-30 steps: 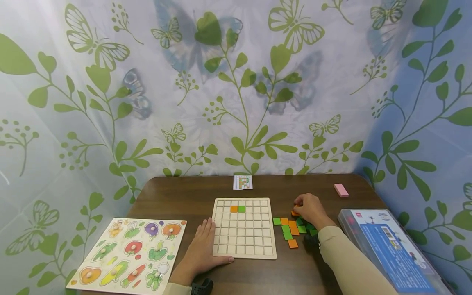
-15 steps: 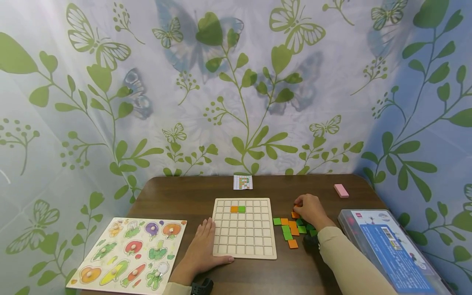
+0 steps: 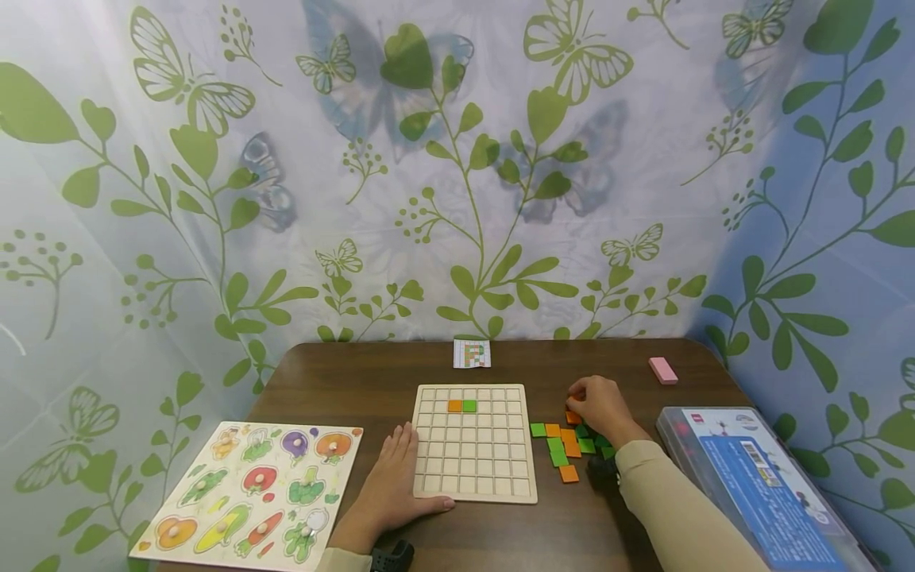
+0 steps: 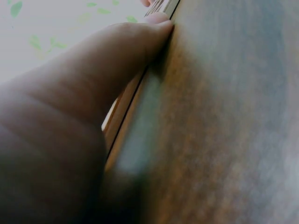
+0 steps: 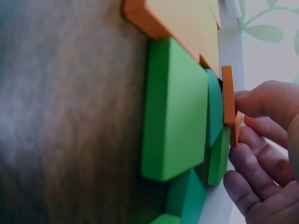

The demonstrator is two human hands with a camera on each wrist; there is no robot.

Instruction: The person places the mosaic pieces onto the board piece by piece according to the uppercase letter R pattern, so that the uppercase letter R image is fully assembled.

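A pale wooden grid board (image 3: 472, 453) lies in the middle of the table in the head view. One orange square tile (image 3: 454, 406) and one green square tile (image 3: 469, 406) sit side by side in an upper row. My left hand (image 3: 389, 485) lies flat along the board's left side, fingers straight, its thumb against the near edge. To the right is a loose group of orange and green tiles (image 3: 557, 457). My right hand (image 3: 603, 407) is at the far end of this group. In the right wrist view its thumb and fingers pinch an orange tile (image 5: 228, 98).
A small card with a coloured grid pattern (image 3: 472, 354) lies behind the board. On the left is a vegetable peg puzzle (image 3: 246, 496). A pink block (image 3: 662, 371) and a clear plastic case with a blue label (image 3: 765, 492) lie on the right.
Both hands stay in nearly the same place; the right fingers shift only slightly at the orange tile. The tiles on the board have not moved.
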